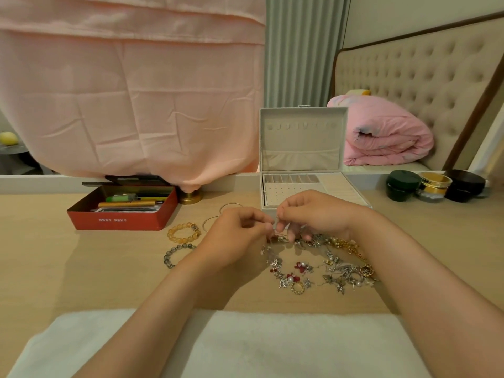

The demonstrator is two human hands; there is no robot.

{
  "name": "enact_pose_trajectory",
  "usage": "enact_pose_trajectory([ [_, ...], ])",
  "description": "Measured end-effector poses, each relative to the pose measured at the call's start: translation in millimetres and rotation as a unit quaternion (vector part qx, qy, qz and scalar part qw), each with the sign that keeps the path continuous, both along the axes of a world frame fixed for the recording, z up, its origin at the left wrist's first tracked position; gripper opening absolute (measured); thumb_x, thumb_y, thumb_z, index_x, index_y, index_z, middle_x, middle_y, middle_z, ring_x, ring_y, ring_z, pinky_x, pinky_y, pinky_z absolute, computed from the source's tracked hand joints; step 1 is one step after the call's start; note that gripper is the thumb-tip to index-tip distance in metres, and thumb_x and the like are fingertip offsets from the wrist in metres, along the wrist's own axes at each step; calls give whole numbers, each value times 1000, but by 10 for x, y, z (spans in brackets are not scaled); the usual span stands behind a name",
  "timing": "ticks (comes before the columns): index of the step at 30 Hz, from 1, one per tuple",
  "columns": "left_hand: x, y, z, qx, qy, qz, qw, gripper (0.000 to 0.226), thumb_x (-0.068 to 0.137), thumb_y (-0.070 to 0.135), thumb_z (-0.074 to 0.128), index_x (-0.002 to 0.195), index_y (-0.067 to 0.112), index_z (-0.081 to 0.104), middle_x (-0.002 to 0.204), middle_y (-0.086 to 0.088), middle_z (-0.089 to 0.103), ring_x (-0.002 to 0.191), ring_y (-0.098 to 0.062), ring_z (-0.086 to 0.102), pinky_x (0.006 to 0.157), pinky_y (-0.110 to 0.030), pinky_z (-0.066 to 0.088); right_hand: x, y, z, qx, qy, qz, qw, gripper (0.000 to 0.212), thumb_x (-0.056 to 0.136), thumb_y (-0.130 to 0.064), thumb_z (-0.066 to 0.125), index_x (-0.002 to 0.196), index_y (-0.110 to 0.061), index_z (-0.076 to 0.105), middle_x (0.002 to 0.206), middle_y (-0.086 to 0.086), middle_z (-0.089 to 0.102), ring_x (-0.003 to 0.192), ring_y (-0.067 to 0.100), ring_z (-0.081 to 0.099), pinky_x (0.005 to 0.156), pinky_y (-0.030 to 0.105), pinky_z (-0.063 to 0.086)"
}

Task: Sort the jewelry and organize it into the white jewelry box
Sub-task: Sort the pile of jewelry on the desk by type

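Above the jewelry pile [321, 266], the left hand [234, 236] and right hand [313, 214] pinch 1 tiny piece [276, 231] together.

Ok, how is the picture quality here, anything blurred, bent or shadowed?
Head view: even, soft light, no glare; wide-angle bending at the edges, the headboard leans; left hand and right hand throw faint shadows on the table; the small piece they pinch is too blurred to identify.

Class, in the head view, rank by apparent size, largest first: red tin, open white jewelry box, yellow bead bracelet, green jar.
1. white jewelry box
2. red tin
3. green jar and yellow bead bracelet look alike; the jar sits farther back, so unranked.
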State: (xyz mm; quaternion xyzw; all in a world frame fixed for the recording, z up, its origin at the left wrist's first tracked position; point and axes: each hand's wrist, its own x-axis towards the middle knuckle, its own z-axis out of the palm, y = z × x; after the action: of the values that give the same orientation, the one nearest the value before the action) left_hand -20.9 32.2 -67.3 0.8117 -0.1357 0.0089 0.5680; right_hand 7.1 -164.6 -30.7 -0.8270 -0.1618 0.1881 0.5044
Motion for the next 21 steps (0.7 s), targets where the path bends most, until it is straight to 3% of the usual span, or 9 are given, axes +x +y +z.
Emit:
enact_pose_trajectory([
  [7,87,1,363,4,3,-35,999,12,97,13,61,88,12,68,68,4,66,59,-6,53,62,-16,44,20,-42,40,122,67,33,990,20,106,-17,47,102,-7,65,99,14,74,95,28,70,85,38,52],
  [11,157,-1,520,-1,23,-59,998,13,99,14,58,88,13,66,62,2,59,64,-13,51,70,-26,45,-8,-52,68,118,57,53,990,16,104,-18,49,108,-7,61,78,8,68,85,29,67,88,43,53],
  [15,146,-4,595,-51,61,-80,994,14,100,15,56,88,13,63,58,-1,49,66,-22,55,68,-27,53,-1,-100,104,101,36,45,993,19,102,-17,55,99,-12,73,61,2,55,65,16,57,75,28,53],
  [18,132,23,551,-86,108,-99,986,13,101,17,53,91,11,59,63,-3,51,60,-23,60,77,-42,59,38,-119,82,135,33,27,990,21,101,-13,56,91,-12,75,53,0,48,70,20,63,86,36,55],
  [21,140,71,488,-87,116,-78,986,14,102,17,52,92,10,59,72,-4,57,60,-22,59,71,-40,59,64,-115,62,178,29,-2,984,21,102,-12,54,93,-8,72,52,1,47,79,30,69,96,43,55],
])
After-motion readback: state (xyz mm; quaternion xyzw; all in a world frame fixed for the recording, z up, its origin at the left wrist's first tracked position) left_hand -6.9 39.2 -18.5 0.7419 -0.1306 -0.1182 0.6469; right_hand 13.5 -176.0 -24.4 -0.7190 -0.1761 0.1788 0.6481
